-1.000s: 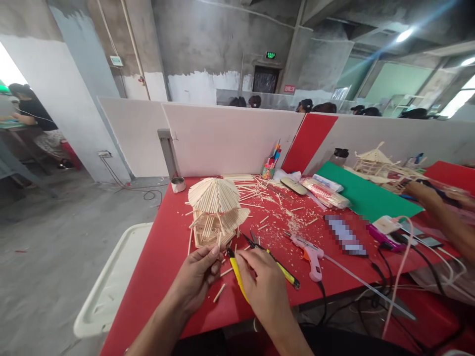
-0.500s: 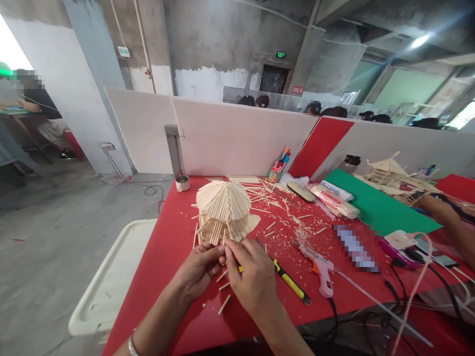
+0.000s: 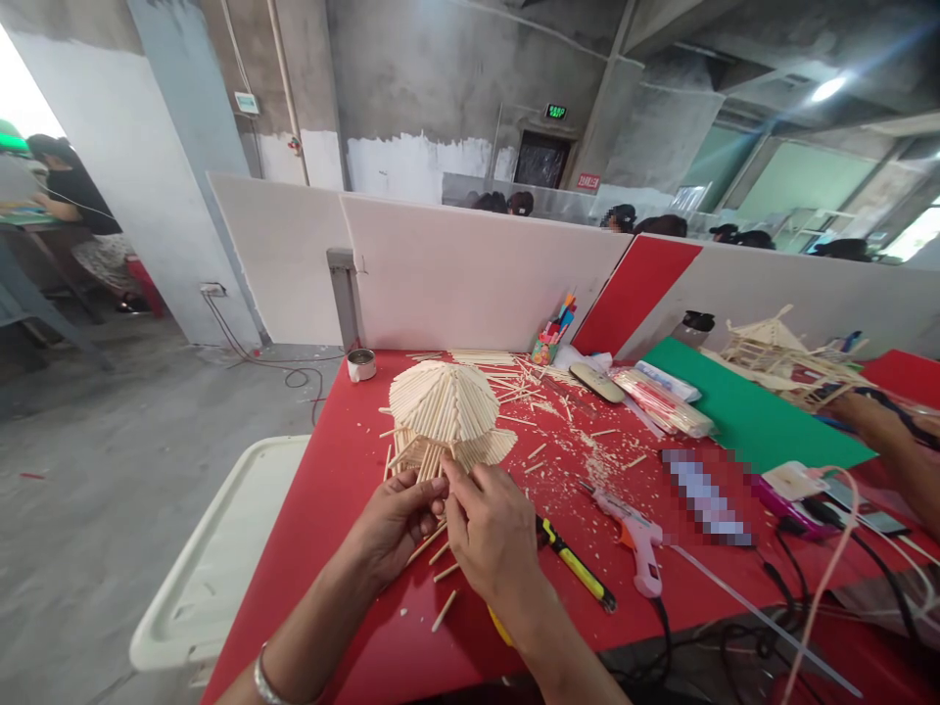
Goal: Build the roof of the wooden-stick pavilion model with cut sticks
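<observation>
A small house model (image 3: 445,401) of pale wooden sticks, with a round, cone-like roof, stands on the red tabletop (image 3: 294,587). At its near lower side my left hand (image 3: 400,519) is pinched around thin sticks, one of which seems to be between thumb and fingers. My right hand (image 3: 489,529) touches the front of the model with its index finger extended upward; what its thumb and other fingers hold is hidden. Short cut sticks (image 3: 445,609) lie below the hands. A yellow and black cutter (image 3: 577,565) lies right of my right hand.
A pink glue gun (image 3: 635,543), loose sticks and shavings are on the right. Behind are a pen cup (image 3: 544,348), a tin (image 3: 361,365) and packaged sticks (image 3: 672,401). A person's arm (image 3: 873,431) reaches in beside another stick model (image 3: 778,348).
My right hand's index finger has moved up along the model's front. My left hand has barely moved. More of a second yellow tool shows below my right hand.
</observation>
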### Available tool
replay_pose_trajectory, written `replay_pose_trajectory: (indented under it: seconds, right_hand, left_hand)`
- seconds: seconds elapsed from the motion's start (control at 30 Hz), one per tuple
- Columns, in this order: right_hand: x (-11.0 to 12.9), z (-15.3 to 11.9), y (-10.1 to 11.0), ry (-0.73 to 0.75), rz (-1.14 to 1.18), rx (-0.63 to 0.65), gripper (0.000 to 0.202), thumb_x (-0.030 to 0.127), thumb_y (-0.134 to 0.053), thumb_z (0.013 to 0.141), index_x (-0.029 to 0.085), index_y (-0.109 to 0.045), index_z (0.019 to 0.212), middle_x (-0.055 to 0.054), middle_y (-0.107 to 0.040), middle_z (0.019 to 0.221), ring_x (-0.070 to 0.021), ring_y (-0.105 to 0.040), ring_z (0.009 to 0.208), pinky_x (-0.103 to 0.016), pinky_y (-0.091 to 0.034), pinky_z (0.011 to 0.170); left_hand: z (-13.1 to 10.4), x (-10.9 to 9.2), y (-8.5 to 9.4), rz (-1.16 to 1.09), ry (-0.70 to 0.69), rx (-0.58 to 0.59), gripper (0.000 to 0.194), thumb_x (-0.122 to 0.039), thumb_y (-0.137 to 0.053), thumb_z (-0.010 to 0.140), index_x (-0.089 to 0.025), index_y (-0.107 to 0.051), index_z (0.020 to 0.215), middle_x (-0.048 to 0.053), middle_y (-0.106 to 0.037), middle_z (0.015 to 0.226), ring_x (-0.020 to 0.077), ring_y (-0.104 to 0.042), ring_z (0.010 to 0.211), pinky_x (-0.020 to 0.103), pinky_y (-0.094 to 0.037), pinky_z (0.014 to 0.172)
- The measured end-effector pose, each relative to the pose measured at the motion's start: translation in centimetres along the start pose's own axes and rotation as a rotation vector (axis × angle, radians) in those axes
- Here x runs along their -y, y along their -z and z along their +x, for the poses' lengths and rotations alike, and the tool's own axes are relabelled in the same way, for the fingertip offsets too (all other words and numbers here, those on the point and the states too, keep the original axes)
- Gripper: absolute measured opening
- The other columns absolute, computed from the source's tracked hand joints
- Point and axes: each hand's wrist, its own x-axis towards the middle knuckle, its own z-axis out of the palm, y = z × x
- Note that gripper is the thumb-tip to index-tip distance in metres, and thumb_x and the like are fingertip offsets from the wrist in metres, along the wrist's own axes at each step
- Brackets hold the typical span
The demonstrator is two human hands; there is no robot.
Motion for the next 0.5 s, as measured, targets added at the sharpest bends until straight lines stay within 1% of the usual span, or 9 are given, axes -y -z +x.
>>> replay_pose_trajectory:
  seconds: [0.2, 0.4, 0.5]
  right_hand:
    - [-0.08, 0.19, -0.04, -0.008, -0.009, 0.019, 0.039, 0.020, -0.046, 0.090, 0.024, -0.058, 0.126, -0.004, -0.060, 0.083, -0.0193, -0.055, 0.079, -0.029, -0.037, 0.068]
    - [-0.04, 0.26, 0.12, -0.026, -0.028, 0.049, 0.041, 0.021, -0.046, 0.091, 0.025, -0.055, 0.130, -0.004, -0.060, 0.085, -0.0185, -0.055, 0.079, -0.029, -0.036, 0.068]
    - [0.05, 0.34, 0.22, -0.034, -0.051, 0.087, 0.041, 0.022, -0.047, 0.090, 0.026, -0.054, 0.131, -0.004, -0.061, 0.087, -0.0195, -0.055, 0.081, -0.030, -0.036, 0.069]
  left_hand:
    - [0.02, 0.23, -0.05, 0.000, -0.027, -0.060, 0.017, 0.000, -0.074, 0.066, -0.011, -0.060, 0.068, 0.000, -0.062, 0.054, 0.0071, -0.057, 0.043, 0.014, -0.047, 0.040]
    - [-0.04, 0.18, -0.43, -0.006, -0.036, -0.063, 0.012, 0.000, -0.069, 0.070, -0.009, -0.062, 0.066, 0.000, -0.059, 0.051, 0.0063, -0.053, 0.041, 0.013, -0.044, 0.037]
    - [-0.14, 0.19, -0.60, -0.025, -0.055, -0.080, 0.011, 0.001, -0.066, 0.073, -0.009, -0.064, 0.068, 0.001, -0.060, 0.051, 0.0069, -0.054, 0.042, 0.014, -0.045, 0.038]
